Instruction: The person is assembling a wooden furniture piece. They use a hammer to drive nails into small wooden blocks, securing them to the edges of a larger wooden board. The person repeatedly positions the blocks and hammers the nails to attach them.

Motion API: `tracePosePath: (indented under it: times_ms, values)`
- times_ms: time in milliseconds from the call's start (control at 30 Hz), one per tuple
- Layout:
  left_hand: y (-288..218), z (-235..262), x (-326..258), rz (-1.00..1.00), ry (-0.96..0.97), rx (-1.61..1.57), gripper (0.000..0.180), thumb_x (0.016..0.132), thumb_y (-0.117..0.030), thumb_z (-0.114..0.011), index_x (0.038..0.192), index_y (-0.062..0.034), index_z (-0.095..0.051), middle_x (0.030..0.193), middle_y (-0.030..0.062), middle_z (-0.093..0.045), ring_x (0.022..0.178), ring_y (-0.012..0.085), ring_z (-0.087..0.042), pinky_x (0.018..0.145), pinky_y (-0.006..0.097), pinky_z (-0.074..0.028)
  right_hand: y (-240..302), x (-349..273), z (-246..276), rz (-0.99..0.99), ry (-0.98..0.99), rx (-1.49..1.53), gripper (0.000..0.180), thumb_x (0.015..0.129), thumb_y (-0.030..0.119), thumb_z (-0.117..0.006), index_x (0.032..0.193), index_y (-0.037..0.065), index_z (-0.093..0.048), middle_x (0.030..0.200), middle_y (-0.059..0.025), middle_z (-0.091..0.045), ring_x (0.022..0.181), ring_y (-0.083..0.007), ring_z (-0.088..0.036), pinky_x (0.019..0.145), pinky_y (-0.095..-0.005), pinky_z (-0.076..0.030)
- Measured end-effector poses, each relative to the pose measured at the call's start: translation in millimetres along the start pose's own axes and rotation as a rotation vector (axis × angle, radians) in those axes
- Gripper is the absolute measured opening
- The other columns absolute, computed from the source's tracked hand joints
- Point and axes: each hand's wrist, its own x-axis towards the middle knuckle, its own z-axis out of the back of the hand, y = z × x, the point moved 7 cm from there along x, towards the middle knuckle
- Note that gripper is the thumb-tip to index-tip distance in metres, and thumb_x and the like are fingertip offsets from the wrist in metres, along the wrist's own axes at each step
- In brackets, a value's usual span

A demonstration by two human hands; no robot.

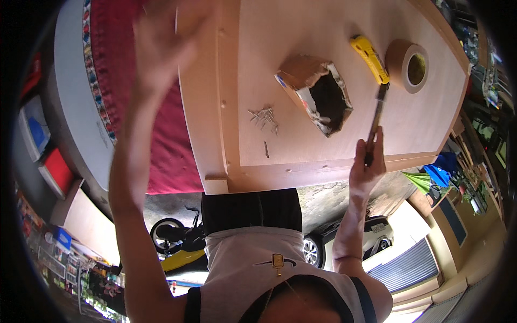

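Note:
My right hand (368,166) is closed around the lower end of a slim, dark-handled tool (375,119); its exact kind does not show. The tool points away over a framed wooden panel (258,64), its far end close to a yellow utility knife (370,59). My left hand (167,48), smeared by motion, is raised over the panel's left edge, and its fingers cannot be read. Between my hands stands a torn cardboard box (301,72) with a dark inside. Left of the box lie a small pile of nails (264,116) and a single thin metal piece (266,149).
A roll of brown tape (394,64) stands right of the knife. Dark red cloth (169,145) lies along the panel's left side. A small wooden block (217,186) sits at the near left corner. Behind me are a motorbike (186,239) and a car (377,234).

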Motion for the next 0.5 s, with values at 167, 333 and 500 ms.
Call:
tracePosePath:
  times_ms: [167,333,500]
  values:
    - [-61,-46,-113,-0.035,0.327,0.321,0.023,0.066,-0.005,-0.076,0.087,-0.0094,-0.068,0.084,0.0012,-0.065,0.084,0.0215,-0.058,0.078,0.037,-0.042,-16,-9,-28,-0.027,0.048,0.040,0.047,0.085,0.002,-0.067,0.129,-0.001,-0.053,0.083,-0.0094,-0.059,0.066,-0.0166,-0.055,0.059,-0.0290,-0.046]
    - [-73,-57,-139,0.053,0.276,0.468,0.022,0.066,-0.004,-0.076,0.085,-0.0098,-0.067,0.083,0.0011,-0.063,0.084,0.0217,-0.058,0.077,0.037,-0.042,-11,-6,-35,0.018,0.079,0.102,0.048,0.082,0.003,-0.070,0.127,-0.001,-0.055,0.099,-0.0143,-0.057,0.078,-0.0211,-0.057,0.065,-0.0331,-0.048]
    - [-76,-64,-147,-0.001,0.252,0.575,0.025,0.066,-0.005,-0.075,0.088,-0.0102,-0.066,0.084,0.0035,-0.062,0.082,0.0211,-0.059,0.077,0.038,-0.042,8,-3,-23,0.253,-0.031,-0.133,0.045,0.078,0.003,-0.073,0.121,0.000,-0.060,0.104,-0.0153,-0.055,0.087,-0.0252,-0.055,0.067,-0.0339,-0.046]
